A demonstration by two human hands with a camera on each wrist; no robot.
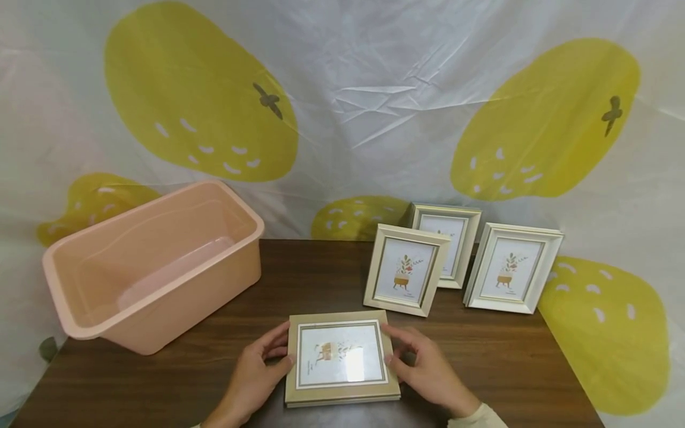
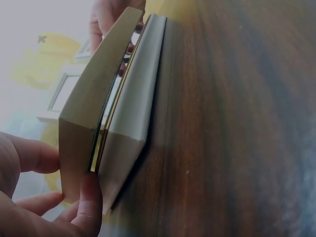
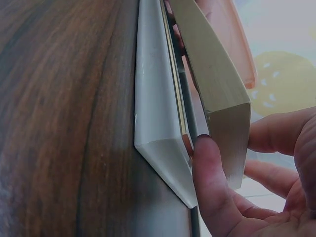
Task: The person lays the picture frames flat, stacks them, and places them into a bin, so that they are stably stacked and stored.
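Both hands hold a beige picture frame [image 1: 342, 356] flat, one at each short side, with its glass and plant picture facing up. A white picture frame [image 2: 140, 89] lies on the tabletop directly beneath, with a narrow gap between the two in the wrist views. My left hand [image 1: 255, 371] grips the beige frame's left edge between thumb and fingers. On the opposite edge, my right hand [image 1: 428, 370] grips it the same way. From the head, the upper frame hides nearly all of the lower one.
A pink plastic tub [image 1: 203, 306] stands at the left of the dark wooden table [image 1: 316, 273]. At the back right stand a beige frame [image 1: 405, 270], a silvery frame [image 1: 452, 241] partly behind it, and white-framed pictures [image 1: 511, 270]. A fruit-patterned cloth [image 1: 364, 119] hangs behind.
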